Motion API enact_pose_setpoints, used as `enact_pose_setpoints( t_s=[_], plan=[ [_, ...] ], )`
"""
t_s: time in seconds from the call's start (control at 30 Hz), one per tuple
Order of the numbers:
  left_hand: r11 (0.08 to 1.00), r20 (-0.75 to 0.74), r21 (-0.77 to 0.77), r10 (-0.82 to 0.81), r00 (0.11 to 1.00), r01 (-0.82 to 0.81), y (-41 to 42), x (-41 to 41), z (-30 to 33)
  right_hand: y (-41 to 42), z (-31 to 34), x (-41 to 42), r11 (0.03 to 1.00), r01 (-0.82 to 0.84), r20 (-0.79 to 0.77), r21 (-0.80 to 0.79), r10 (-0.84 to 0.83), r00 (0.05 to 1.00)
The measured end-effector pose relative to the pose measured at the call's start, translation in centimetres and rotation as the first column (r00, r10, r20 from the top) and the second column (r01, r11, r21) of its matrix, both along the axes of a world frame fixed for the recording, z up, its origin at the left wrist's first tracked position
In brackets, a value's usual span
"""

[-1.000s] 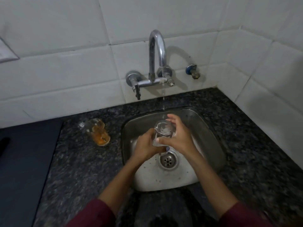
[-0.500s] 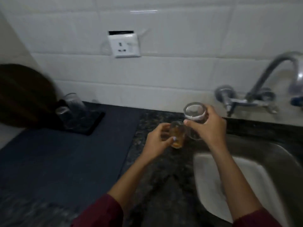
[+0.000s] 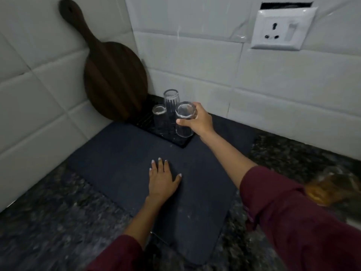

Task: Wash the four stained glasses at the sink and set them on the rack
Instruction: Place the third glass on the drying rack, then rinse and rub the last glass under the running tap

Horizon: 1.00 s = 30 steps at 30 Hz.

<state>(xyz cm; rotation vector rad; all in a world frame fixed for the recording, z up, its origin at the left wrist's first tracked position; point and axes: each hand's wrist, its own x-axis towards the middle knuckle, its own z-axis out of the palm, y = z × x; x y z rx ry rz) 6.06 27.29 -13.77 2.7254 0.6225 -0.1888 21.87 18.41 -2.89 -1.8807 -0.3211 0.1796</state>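
Right hand [image 3: 197,122]: reaches to about 12 o'clock of the view's centre, fingers [image 3: 182,122] clamped round a clear glass [image 3: 184,122] held upside down, base up.
Glass: its lower rim is at the near right corner of the rack [image 3: 181,142] — whether it touches the rack I cannot tell.
Rack: a small dark ribbed tray at the back of the mat [image 3: 121,173], near the wall.
Other glasses: a tall one [image 3: 171,102] and a short one [image 3: 159,117] stand inverted on the rack, at 10–11 o'clock of the held glass, close beside it.
Left hand [image 3: 162,182]: lies flat on the mat, fingers straight and slightly apart, holding nothing.
Stained glass [image 3: 328,190]: blurred, amber inside, at 3–4 o'clock at the frame's edge on the table [image 3: 48,231].
Board [image 3: 109,75]: dark, round, leans on the wall at 10 o'clock of the rack.
Socket [image 3: 283,29]: white, on the tiles at 1 o'clock.
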Motion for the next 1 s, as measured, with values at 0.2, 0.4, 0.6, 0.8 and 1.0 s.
enact_pose_setpoints(
  t_s=[0.2,0.4,0.6,0.8,1.0],
  plan=[
    [0.998,-0.025,0.015,-0.053,0.998,0.054,0.9,-0.2,-0.7,3.3,-2.4,2.2,0.999,-0.032,-0.030,-0.036,0.030,0.999],
    [0.999,-0.038,0.009,-0.047,0.998,0.047,0.9,0.2,-0.4,4.0,-4.2,2.7,0.993,-0.107,-0.066,-0.038,0.105,0.992],
    [0.993,0.044,-0.116,-0.006,0.999,0.011,-0.1,0.5,0.7,1.6,-3.4,2.3,0.972,-0.227,-0.178,-0.055,0.215,0.960],
    [0.875,0.339,-0.368,-0.188,0.922,0.314,-8.3,2.2,3.5,-10.0,-0.2,-3.7,0.984,-0.070,-0.177,0.161,0.099,0.979],
    [0.652,0.375,-0.504,-0.426,0.823,0.567,-20.9,5.1,4.5,-27.1,1.9,-10.7,0.914,0.227,-0.200,0.336,-0.166,0.966]
  ],
)
